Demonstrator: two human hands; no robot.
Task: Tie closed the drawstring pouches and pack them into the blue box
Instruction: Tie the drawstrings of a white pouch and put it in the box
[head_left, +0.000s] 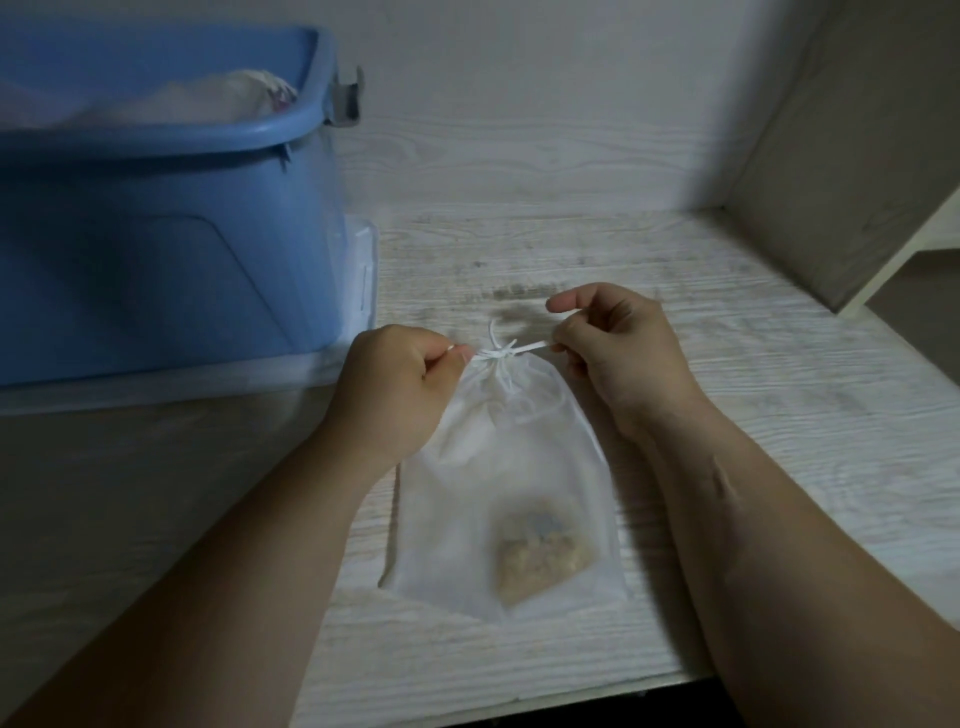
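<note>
A sheer white drawstring pouch (498, 483) lies flat on the whitewashed table (753, 374), its gathered neck pointing away from me. A brownish packet (540, 556) shows through its lower right part. My left hand (400, 395) pinches one end of the white drawstring (501, 353) at the neck. My right hand (618, 353) pinches the other end, and the cord is stretched taut between them with a knot in the middle. The blue box (156, 244) stands at the left, with white pouches (208, 98) visible inside it.
The blue box sits on a clear lid (322, 369) that juts out below it. A wall runs behind the table, and a beige panel (841, 156) closes off the right side. The table's near edge (519, 701) is close to me.
</note>
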